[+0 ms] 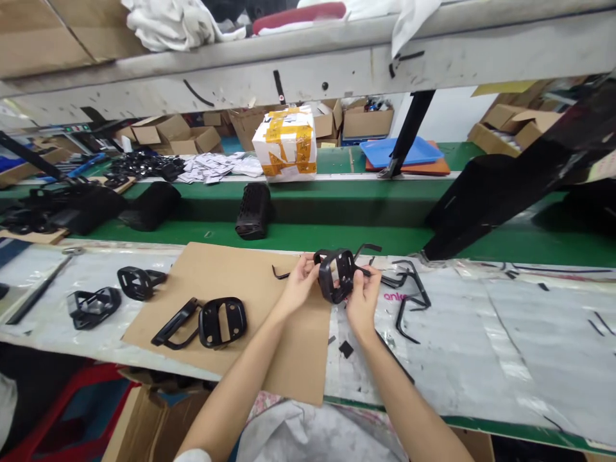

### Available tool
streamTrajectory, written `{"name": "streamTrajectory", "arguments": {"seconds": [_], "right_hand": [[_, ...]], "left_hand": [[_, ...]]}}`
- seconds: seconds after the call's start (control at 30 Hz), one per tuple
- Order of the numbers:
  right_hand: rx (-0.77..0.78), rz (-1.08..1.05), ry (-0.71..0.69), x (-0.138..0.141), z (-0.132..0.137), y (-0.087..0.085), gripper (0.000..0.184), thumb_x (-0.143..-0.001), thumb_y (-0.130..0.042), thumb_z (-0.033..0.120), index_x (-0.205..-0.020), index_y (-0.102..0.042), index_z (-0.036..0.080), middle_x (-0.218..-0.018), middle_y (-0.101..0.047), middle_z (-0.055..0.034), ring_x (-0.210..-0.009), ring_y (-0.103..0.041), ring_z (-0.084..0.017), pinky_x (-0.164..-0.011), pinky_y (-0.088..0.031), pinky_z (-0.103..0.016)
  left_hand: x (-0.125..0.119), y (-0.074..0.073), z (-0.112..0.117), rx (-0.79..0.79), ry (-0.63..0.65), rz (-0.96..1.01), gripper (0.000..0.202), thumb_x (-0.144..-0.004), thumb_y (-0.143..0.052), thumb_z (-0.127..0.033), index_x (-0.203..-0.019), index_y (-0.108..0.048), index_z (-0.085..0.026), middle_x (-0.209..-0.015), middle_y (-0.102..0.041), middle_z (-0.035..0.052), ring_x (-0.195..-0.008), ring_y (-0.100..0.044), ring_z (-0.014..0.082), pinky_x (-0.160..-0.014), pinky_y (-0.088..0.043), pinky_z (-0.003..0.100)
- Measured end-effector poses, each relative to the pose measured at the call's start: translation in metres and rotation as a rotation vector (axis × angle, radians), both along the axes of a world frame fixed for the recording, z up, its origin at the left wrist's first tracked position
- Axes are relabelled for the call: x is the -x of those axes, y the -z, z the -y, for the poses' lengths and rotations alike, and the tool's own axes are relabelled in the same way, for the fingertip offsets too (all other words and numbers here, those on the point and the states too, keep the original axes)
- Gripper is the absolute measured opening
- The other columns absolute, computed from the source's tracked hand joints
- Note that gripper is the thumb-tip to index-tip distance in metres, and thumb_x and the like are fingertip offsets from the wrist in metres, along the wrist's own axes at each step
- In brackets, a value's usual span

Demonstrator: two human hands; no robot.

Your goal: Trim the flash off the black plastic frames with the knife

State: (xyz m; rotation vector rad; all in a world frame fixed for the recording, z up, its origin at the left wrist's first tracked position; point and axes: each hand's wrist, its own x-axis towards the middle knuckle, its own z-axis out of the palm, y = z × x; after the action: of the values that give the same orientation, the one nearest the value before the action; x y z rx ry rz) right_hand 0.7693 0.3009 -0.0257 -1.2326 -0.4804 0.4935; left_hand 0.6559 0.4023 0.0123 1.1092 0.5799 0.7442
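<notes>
A black plastic bracket point(326, 281) with a rounded, slotted face is held up over the right edge of a cardboard sheet point(289, 359). My left hand point(299, 280) grips its left side, fingers closed. On the other side my right hand point(363, 300) pinches the bracket near its lower right edge. A thin bent black strip point(369, 248) shows just above my right fingers; whether it is held I cannot tell. A similar black bracket point(222, 322) lies on the cardboard beside an open black frame point(177, 326).
Two more black brackets point(137, 282) rest left of the cardboard, near a long metal-headed tool point(41, 289). Several bent black strips point(418, 285) lie to the right. Behind are a black mesh-like block point(253, 210) and a taped white box point(286, 144). A shelf beam point(308, 67) crosses overhead.
</notes>
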Motion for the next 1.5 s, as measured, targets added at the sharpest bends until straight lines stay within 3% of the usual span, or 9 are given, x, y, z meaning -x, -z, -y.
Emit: {"name": "streamTrajectory", "arguments": {"seconds": [0.17,0.27,0.5,0.63,0.87,1.0,1.27,1.37,1.5], "right_hand": [[-0.047,0.084,0.007,-0.002,-0.001,0.006,0.032,-0.106,-0.056,0.057,-0.116,-0.047,0.028,-0.097,-0.072,-0.0041,-0.08,-0.075,-0.024,-0.059,-0.06,-0.035],[-0.065,0.377,0.057,0.0,0.004,0.003,0.015,-0.109,-0.058,0.04,-0.114,-0.06,0.026,-0.096,-0.07,-0.0033,-0.082,-0.072,-0.022,-0.072,-0.061,-0.038],[0.006,0.908,-0.103,0.016,0.014,-0.01,0.027,-0.106,-0.057,0.013,-0.121,-0.076,0.027,-0.111,-0.07,-0.0097,-0.106,-0.065,-0.027,-0.092,-0.058,-0.046],[0.048,0.923,-0.153,0.015,0.012,-0.008,0.028,-0.107,-0.056,0.014,-0.122,-0.076,0.027,-0.115,-0.067,-0.0111,-0.11,-0.063,-0.029,-0.096,-0.057,-0.049],[0.119,0.952,-0.371,0.01,0.017,-0.012,0.03,-0.109,-0.055,0.019,-0.125,-0.077,0.029,-0.124,-0.066,-0.0106,-0.123,-0.059,-0.03,-0.107,-0.053,-0.052],[0.17,0.96,-0.41,0.009,0.018,-0.012,0.032,-0.11,-0.052,0.023,-0.128,-0.078,0.03,-0.133,-0.063,-0.0116,-0.129,-0.055,-0.031,-0.112,-0.051,-0.055],[0.074,0.854,-0.224,0.009,0.015,-0.006,0.025,-0.103,-0.056,0.019,-0.107,-0.079,0.026,-0.119,-0.064,-0.0113,-0.117,-0.062,-0.031,-0.103,-0.056,-0.055],[0.071,0.716,-0.121,0.006,0.013,-0.002,0.025,-0.103,-0.059,0.028,-0.125,-0.071,0.026,-0.126,-0.064,-0.0125,-0.12,-0.063,-0.031,-0.103,-0.057,-0.054],[0.016,0.544,-0.248,0.004,0.013,0.006,0.063,-0.105,-0.059,0.051,-0.16,-0.041,0.027,-0.159,-0.049,-0.0169,-0.141,-0.057,-0.033,-0.112,-0.054,-0.054]], "left_hand": [[-0.002,0.009,-0.016,0.185,-0.058,0.027,0.04,-0.079,-0.082,-0.048,-0.096,-0.068,-0.015,-0.056,-0.048,-0.0081,-0.046,-0.046,0.0087,-0.044,-0.034,0.02],[0.004,0.007,-0.021,0.299,-0.051,0.063,0.033,-0.076,-0.082,-0.04,-0.093,-0.068,-0.016,-0.055,-0.043,-0.0091,-0.044,-0.042,0.0081,-0.038,-0.025,0.018],[-0.004,0.021,-0.004,0.528,-0.144,0.032,0.026,-0.084,-0.079,-0.037,-0.08,-0.065,-0.016,-0.06,-0.061,-0.0022,-0.048,-0.053,0.0104,-0.05,-0.047,0.022],[-0.005,0.027,-0.004,0.597,-0.202,0.071,0.021,-0.082,-0.078,-0.029,-0.073,-0.065,-0.015,-0.062,-0.064,-0.0005,-0.054,-0.056,0.0108,-0.056,-0.05,0.023],[0.0,0.021,-0.008,0.542,-0.184,0.023,0.035,-0.087,-0.079,-0.044,-0.073,-0.07,-0.013,-0.066,-0.068,0.0031,-0.057,-0.06,0.0118,-0.056,-0.048,0.022],[0.003,0.013,-0.008,0.537,-0.078,0.075,0.037,-0.083,-0.081,-0.045,-0.071,-0.063,-0.015,-0.061,-0.061,0.0003,-0.05,-0.052,0.0092,-0.049,-0.04,0.021],[0.007,0.013,-0.007,0.413,-0.053,0.105,0.029,-0.06,-0.075,-0.015,-0.086,-0.064,-0.015,-0.058,-0.046,-0.0097,-0.045,-0.031,0.0025,-0.045,-0.023,0.017],[0.007,0.015,-0.006,0.411,-0.008,0.105,0.022,-0.061,-0.071,-0.017,-0.079,-0.057,-0.017,-0.056,-0.037,-0.0107,-0.044,-0.026,0.0025,-0.044,-0.018,0.017],[0.004,0.015,0.003,0.388,0.103,0.103,0.028,-0.065,-0.079,-0.022,-0.082,-0.056,-0.018,-0.059,-0.039,-0.0101,-0.045,-0.028,0.0024,-0.045,-0.02,0.017]]}}
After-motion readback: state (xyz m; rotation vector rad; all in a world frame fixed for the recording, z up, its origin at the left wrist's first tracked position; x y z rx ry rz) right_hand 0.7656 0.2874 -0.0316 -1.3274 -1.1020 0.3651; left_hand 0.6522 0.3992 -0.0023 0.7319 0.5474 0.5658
